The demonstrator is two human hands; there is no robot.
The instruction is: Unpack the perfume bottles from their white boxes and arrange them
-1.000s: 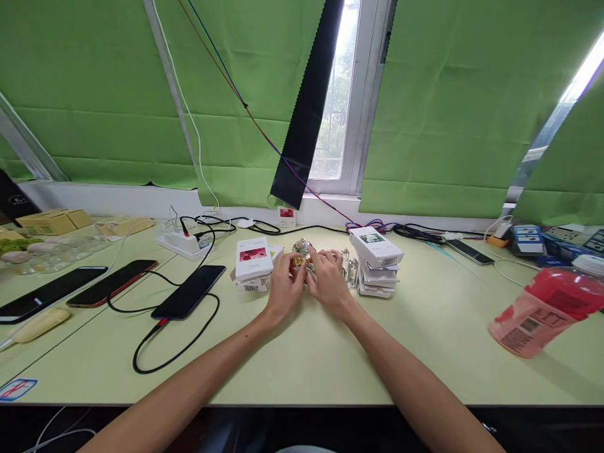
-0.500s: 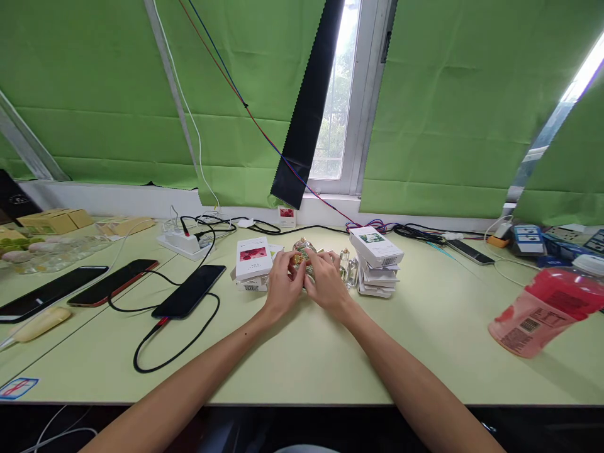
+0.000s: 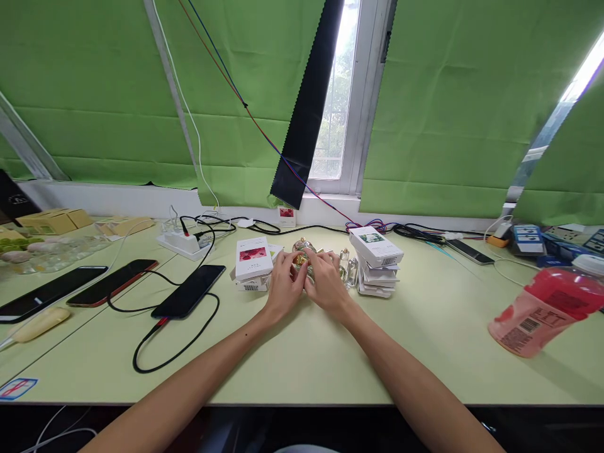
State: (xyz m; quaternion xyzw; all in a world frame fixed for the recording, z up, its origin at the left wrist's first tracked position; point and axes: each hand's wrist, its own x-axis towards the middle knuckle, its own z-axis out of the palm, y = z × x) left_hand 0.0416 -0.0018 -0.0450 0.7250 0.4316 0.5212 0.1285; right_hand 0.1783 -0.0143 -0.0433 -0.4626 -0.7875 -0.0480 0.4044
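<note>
At the middle of the table, my left hand point(image 3: 284, 280) and my right hand point(image 3: 326, 280) meet, thumbs close together and fingers curled. Between their fingertips is a small gold-and-glass bottle point(image 3: 301, 258), mostly covered by the fingers. Just behind stands a round glass bottle with a gold top point(image 3: 302, 244). Beside my right hand are small clear glass bottles point(image 3: 352, 272), partly hidden by the fingers. To the left of my left hand, a white box with a red picture point(image 3: 253, 258) lies on another box. Right of the bottles rises a stack of white boxes point(image 3: 376, 264).
Several phones point(image 3: 189, 292) and a looped black cable point(image 3: 177, 368) lie on the left. A white power strip point(image 3: 184, 243) sits farther back. A pink drink bottle point(image 3: 542, 311) stands at the right. Cables point(image 3: 415, 233) run along the wall.
My fingers have shifted slightly around the small gold-and-glass bottle, which sits a little differently between them. The arms, boxes and other things have stayed in place.
</note>
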